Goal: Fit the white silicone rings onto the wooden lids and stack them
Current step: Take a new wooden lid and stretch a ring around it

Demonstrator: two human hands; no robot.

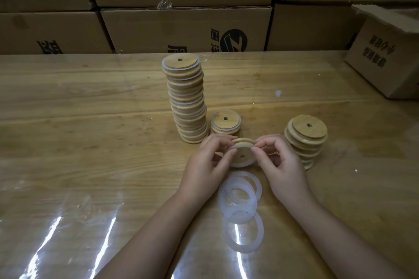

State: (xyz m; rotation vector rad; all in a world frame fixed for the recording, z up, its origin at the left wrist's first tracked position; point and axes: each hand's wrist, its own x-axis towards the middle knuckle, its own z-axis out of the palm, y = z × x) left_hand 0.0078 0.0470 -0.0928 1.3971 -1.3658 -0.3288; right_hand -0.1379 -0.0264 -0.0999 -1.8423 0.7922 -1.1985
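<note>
- My left hand (210,158) grips the left edge of a wooden lid (243,153). The fingers are curled round its rim and the thumb tip lies against the face turned toward me.
- My right hand (281,161) pinches the lid's upper right rim between thumb and forefinger. The two hands sit close together with only the lid between them.
- The lid is held up off the table and tilted, so the face with the small centre hole looks toward me.
- A white ring (241,165) runs round the lid's lower edge. My fingers cover the top, so I cannot tell whether it is seated all the way round.
- Between my wrists, loose rings (238,197) lie overlapping in a small heap on the table (90,120). A single ring (243,236) overlaps the heap's near side.
- Just behind the held lid stands a short stack (225,123), whose top lid shows a white band round it.
- Just left of that, a tall stack (187,102) of lids has white edges showing between the layers. Its top leans to the left.
- Beside my right hand stands a plain stack (305,140) of wooden lids, stepped side up.
- A clear film (68,233) covers the table and catches bright glare near me.
- Cardboard boxes (186,29) are piled along the far edge, and an open box (385,59) sits on the table's far right corner.
</note>
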